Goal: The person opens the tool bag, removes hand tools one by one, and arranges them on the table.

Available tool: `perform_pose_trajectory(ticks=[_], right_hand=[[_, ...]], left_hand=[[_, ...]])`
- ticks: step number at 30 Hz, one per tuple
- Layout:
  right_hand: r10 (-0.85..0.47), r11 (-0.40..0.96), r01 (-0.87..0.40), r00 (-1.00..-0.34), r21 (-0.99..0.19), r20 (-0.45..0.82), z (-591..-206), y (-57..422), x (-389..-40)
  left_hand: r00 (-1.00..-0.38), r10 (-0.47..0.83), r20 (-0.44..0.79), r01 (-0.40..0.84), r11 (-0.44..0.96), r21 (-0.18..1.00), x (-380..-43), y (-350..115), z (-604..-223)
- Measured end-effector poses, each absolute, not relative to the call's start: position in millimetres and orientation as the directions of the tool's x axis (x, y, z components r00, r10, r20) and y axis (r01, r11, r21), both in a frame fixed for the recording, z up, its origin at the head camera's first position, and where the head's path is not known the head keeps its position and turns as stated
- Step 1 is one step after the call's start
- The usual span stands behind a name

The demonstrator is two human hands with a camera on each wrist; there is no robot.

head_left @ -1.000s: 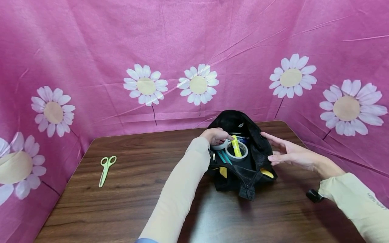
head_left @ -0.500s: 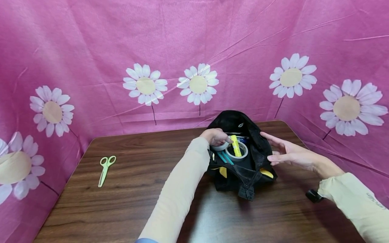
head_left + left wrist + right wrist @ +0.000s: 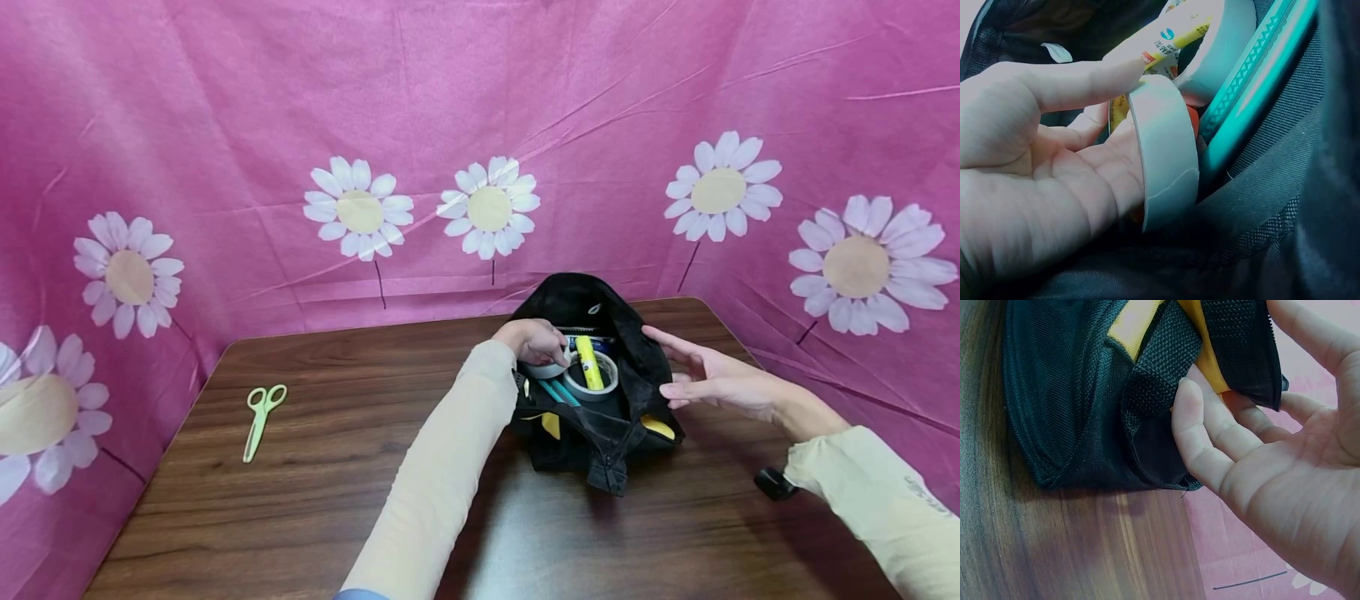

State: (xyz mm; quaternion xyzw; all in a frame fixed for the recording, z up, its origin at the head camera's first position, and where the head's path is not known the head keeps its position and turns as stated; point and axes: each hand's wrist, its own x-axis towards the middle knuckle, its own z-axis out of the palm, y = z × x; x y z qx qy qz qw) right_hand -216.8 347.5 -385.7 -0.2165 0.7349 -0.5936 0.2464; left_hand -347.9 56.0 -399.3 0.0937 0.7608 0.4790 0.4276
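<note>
A black bag [image 3: 558,454] stands wide open on the table. Inside it, my left hand [image 3: 542,340] grips a white tape roll [image 3: 1171,165], fingers through the ring and thumb on its outer edge. Beside that lie a second tape roll [image 3: 612,382] and a yellow glue stick [image 3: 589,363] leaning across its ring. Teal plastic strips [image 3: 1241,103], one with a ridged pattern, run along the bag's inner wall. My right hand [image 3: 720,382] holds the bag's right side by its edge; in the right wrist view, fingers reach behind a black strap [image 3: 1163,362].
Light green scissors [image 3: 260,417] lie on the left of the wooden table [image 3: 337,500]. A pink cloth [image 3: 450,100] with white daisies hangs close behind the table and along both sides. Blue items [image 3: 598,343] sit at the back inside the bag.
My left hand has drawn back slightly from the glue stick and lower onto the tape roll. The glue stick and the second roll have shifted a little right. The right hand stays put.
</note>
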Motion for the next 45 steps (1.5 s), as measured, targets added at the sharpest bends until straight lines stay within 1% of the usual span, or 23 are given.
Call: perform_pose_trajectory(ticks=[12, 16, 20, 25, 32, 37, 41, 45], right_hand=[[-0.597, 0.215, -0.024, -0.794, -0.976, -0.112, -381, 346, -215], [-0.581, 0.256, -0.030, -0.804, -0.966, -0.129, -380, 344, -216], [-0.574, 0.258, -0.013, -0.806, -0.966, -0.143, -378, 343, -217], [-0.604, 0.230, -0.020, -0.787, -0.973, -0.126, -380, 344, -218], [-0.590, 0.255, -0.032, -0.797, -0.966, -0.129, -382, 347, -217], [-0.622, 0.228, -0.051, -0.776, -0.972, -0.105, -379, 348, -218], [-0.639, 0.210, -0.061, -0.764, -0.976, -0.090, -376, 347, -217], [-0.656, 0.200, -0.063, -0.750, -0.978, -0.086, -375, 346, -216]], left_hand=[[-0.606, 0.564, -0.561, -0.245, 0.539, 0.806, -344, 55, -387], [-0.606, 0.565, -0.559, -0.233, 0.546, 0.805, -343, 52, -384], [-0.631, 0.564, -0.532, -0.208, 0.538, 0.817, -342, 50, -378], [-0.666, 0.551, -0.503, -0.198, 0.519, 0.831, -338, 52, -368], [-0.682, 0.566, -0.463, -0.185, 0.479, 0.858, -333, 61, -351], [-0.690, 0.550, -0.471, -0.207, 0.473, 0.856, -330, 65, -341], [-0.724, 0.518, -0.455, -0.185, 0.490, 0.852, -326, 65, -334], [-0.760, 0.492, -0.423, -0.137, 0.516, 0.846, -323, 66, -330]])
